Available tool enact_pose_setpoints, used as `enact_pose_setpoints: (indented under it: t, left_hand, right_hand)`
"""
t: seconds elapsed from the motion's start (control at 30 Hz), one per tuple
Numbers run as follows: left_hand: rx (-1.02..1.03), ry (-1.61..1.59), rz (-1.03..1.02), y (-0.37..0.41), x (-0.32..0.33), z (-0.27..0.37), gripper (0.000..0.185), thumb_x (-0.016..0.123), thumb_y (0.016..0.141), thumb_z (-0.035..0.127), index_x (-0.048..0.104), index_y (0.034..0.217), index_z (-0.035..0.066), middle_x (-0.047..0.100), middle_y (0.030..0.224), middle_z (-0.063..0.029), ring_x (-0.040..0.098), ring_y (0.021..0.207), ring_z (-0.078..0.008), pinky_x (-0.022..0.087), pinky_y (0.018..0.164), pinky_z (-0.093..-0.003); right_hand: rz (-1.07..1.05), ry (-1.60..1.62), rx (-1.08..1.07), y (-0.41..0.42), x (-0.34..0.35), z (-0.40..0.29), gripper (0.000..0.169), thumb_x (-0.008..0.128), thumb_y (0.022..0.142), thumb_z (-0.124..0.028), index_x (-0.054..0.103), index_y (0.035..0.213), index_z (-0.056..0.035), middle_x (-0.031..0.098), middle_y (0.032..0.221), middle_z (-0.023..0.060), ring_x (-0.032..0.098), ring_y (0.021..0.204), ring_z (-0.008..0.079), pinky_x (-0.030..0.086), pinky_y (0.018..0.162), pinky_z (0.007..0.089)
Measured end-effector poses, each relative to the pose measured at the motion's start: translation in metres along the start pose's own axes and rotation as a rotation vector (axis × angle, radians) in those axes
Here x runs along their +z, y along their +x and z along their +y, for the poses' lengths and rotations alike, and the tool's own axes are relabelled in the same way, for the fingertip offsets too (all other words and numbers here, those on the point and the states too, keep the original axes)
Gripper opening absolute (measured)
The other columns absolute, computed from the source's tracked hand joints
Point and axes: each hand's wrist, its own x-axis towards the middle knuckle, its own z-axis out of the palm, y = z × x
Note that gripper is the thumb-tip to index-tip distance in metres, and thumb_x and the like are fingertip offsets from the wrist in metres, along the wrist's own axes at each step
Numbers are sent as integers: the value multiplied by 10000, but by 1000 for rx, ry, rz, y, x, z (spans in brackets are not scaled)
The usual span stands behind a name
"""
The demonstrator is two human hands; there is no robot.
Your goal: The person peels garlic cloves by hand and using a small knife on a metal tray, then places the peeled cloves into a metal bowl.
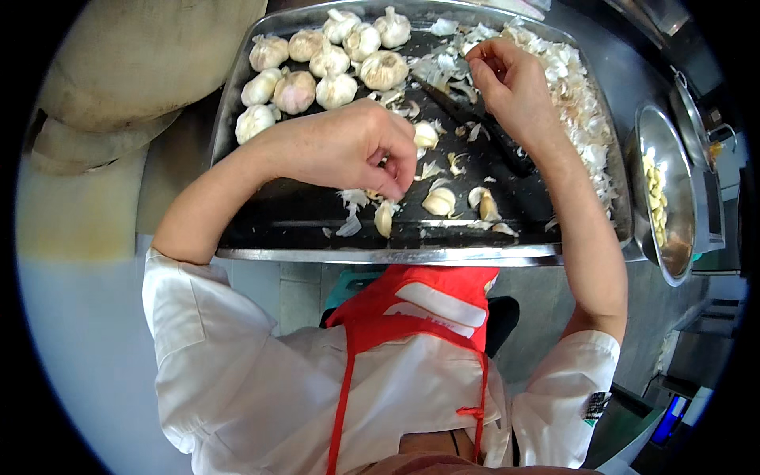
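Observation:
My left hand (371, 148) is over the middle of a dark metal tray (386, 255), fingers curled downward. Just below its fingertips lies a garlic clove (384, 221) beside loose skin; whether the fingers hold anything is hidden. My right hand (513, 83) hovers at the upper right, thumb and forefinger close together near a pile of papery garlic skins (579, 95); a held scrap cannot be made out. Between the hands a knife (448, 105) with a black handle lies slanted on the tray. Nearby are a pair of joined cloves (439, 202) and another clove (426, 135).
Several whole garlic bulbs (295, 92) fill the tray's upper left. Right of the tray, a steel bowl (677, 178) holds peeled cloves (655, 196). A partly skinned clove (488, 206) lies near the tray's front edge. Large pale rounded boards or containers (142, 65) stand at left.

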Motion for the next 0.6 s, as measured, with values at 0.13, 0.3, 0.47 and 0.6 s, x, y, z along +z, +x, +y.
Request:
enact_pose_setpoints:
  t: [0.13,0.3,0.47,0.6]
  left_hand:
    - [69,156,-151,-9,17,-7,228,731,642,1,638,848,36,561,773,-55,574,702,-200,449,594,-319]
    - [92,335,-129,-8,23,-2,220,718,659,68,612,850,46,562,792,-82,591,754,-280,457,636,-381]
    - [85,311,-175,-5,28,0,153,687,702,91,583,802,40,568,785,-93,586,757,-301,454,654,-396]
    - [40,214,-114,0,33,-5,149,688,715,75,581,804,21,572,742,-96,583,714,-275,443,625,-381]
  right_hand:
    - [-148,15,-68,-3,7,-2,105,553,797,-43,601,843,37,631,700,170,611,611,239,477,596,325]
    - [-259,-61,-103,-6,7,-4,76,558,833,-49,577,859,20,585,652,79,501,565,115,414,536,262]
    - [-271,-61,-153,-7,9,-2,71,570,822,-42,575,835,28,567,606,87,485,537,121,407,516,278]
    - [-269,-20,-115,-8,8,-9,81,572,791,-43,593,813,32,590,641,156,551,557,233,448,549,332]
